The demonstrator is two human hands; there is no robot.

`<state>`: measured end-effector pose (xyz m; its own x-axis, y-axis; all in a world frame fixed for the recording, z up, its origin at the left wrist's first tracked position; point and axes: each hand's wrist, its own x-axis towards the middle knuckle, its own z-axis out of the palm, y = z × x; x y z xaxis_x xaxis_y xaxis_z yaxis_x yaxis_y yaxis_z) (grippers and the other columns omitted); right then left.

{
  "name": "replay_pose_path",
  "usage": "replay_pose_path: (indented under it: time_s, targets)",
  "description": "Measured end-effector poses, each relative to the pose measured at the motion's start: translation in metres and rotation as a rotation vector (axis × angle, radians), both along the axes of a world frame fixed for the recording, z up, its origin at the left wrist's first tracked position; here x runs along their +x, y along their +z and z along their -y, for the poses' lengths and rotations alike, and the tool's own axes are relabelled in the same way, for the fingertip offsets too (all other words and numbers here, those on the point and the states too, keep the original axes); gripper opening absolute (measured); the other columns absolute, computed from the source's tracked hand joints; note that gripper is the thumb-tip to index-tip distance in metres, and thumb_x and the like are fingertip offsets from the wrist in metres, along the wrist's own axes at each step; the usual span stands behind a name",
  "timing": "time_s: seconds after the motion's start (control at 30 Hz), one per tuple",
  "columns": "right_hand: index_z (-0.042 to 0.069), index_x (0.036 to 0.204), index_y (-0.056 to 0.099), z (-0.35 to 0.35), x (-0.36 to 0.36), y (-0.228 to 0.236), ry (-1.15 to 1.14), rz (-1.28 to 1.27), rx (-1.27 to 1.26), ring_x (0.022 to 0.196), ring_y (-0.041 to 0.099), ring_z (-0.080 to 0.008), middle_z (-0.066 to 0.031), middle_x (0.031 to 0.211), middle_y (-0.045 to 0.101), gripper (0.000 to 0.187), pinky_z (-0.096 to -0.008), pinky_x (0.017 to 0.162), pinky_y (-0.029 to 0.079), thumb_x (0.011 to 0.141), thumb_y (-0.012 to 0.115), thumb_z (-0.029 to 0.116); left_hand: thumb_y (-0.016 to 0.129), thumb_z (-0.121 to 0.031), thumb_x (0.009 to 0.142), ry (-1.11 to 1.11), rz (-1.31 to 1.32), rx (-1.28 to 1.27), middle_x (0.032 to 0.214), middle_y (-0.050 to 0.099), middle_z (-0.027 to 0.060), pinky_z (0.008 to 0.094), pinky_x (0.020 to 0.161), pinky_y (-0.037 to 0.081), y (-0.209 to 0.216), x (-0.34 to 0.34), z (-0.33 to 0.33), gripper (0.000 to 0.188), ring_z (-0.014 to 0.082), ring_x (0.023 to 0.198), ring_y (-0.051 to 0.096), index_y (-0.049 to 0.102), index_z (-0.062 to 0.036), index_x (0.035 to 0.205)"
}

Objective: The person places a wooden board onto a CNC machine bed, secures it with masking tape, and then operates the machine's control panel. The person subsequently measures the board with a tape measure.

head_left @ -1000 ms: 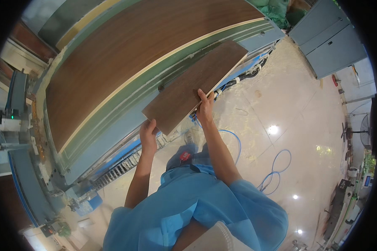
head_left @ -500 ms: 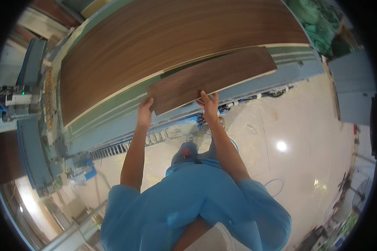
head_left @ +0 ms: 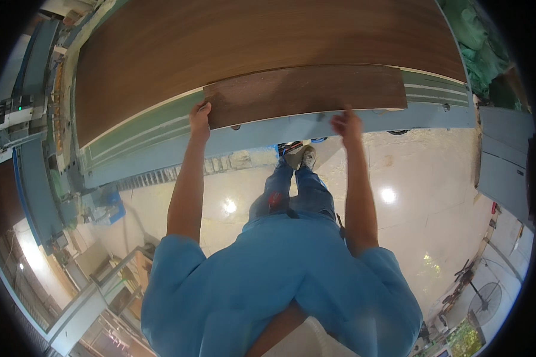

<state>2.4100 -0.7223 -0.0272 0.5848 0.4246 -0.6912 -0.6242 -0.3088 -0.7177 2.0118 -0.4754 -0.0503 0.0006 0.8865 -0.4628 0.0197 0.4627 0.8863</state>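
A narrow dark brown wood-grain board (head_left: 304, 92) lies along the near side of a machine bed, its far edge against a large panel (head_left: 268, 35) of the same brown. My left hand (head_left: 200, 119) grips the strip's left end near the front corner, thumb on top. At the strip's front edge, right of the middle, is my right hand (head_left: 346, 123). Its fingers are smeared by motion; one points up to the edge, and whether it touches I cannot tell.
Green bed surface (head_left: 143, 128) shows between the panel and the blue-grey front rail (head_left: 262, 132). Blue-grey machine parts (head_left: 33, 190) stand at the left. Green plastic sheeting (head_left: 479, 56) and a grey cabinet (head_left: 503, 154) are at the right. My shoes are by the rail.
The narrow board has swung level and moved right and away, up against the large panel. My right hand has slid right along its front edge, its grip loosened; my left hand stays at the left end.
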Motion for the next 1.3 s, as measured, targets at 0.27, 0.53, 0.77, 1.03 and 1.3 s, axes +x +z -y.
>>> replay_pose_path:
  time_s: [0.27, 0.53, 0.77, 1.03, 1.3]
  targets:
    - [0.004, 0.11, 0.06, 0.006, 0.054, -0.014, -0.167, 0.022, 0.153, 0.07, 0.068, -0.019, -0.007, 0.089, 0.066, 0.021, -0.0298, 0.055, 0.053, 0.098, 0.068, 0.019, 0.077, -0.015, 0.089, -0.019, -0.336, 0.118, 0.112, 0.068, 0.0103, 0.0319, 0.095, 0.042, 0.001, -0.005, -0.006, 0.033, 0.0213, 0.102, 0.059, 0.068, 0.001, 0.117]
    - [0.005, 0.116, 0.059, -0.001, 0.023, -0.022, -0.114, 0.072, 0.169, 0.071, 0.07, -0.0201, -0.0089, 0.092, 0.068, 0.031, -0.0327, 0.058, 0.057, 0.099, 0.065, 0.031, 0.077, -0.021, 0.091, 0.08, -0.187, 0.039, 0.116, 0.068, 0.0079, 0.0328, 0.097, 0.044, -0.003, -0.029, -0.01, 0.04, 0.0189, 0.109, 0.058, 0.067, -0.0012, 0.124]
    - [-0.002, 0.121, 0.053, -0.021, 0.013, -0.002, -0.216, 0.17, 0.116, 0.055, 0.069, -0.0248, -0.0172, 0.101, 0.068, 0.042, -0.0323, 0.045, 0.056, 0.1, 0.063, 0.033, 0.067, -0.02, 0.099, 0.02, -0.042, -0.088, 0.129, 0.065, 0.0147, 0.0374, 0.102, 0.047, 0.013, -0.021, -0.017, 0.044, 0.0257, 0.117, 0.061, 0.06, 0.0072, 0.133]
    - [-0.009, 0.119, 0.05, -0.024, 0.016, 0.009, -0.237, 0.098, -0.008, 0.054, 0.068, -0.0244, -0.0205, 0.103, 0.066, 0.044, -0.0324, 0.043, 0.055, 0.1, 0.063, 0.029, 0.063, -0.016, 0.1, 0.112, -0.058, -0.106, 0.122, 0.067, 0.0162, 0.0406, 0.1, 0.05, 0.004, -0.026, -0.023, 0.035, 0.0286, 0.115, 0.062, 0.063, 0.0086, 0.125]
    - [-0.008, 0.121, 0.052, -0.036, 0.022, 0.019, -0.221, 0.157, -0.007, 0.055, 0.067, -0.0224, -0.0186, 0.101, 0.066, 0.044, -0.0334, 0.046, 0.057, 0.099, 0.064, 0.029, 0.061, -0.016, 0.101, 0.09, 0.11, -0.152, 0.123, 0.066, 0.0157, 0.0403, 0.102, 0.048, 0.014, -0.02, -0.027, 0.035, 0.0278, 0.115, 0.061, 0.062, 0.008, 0.127]
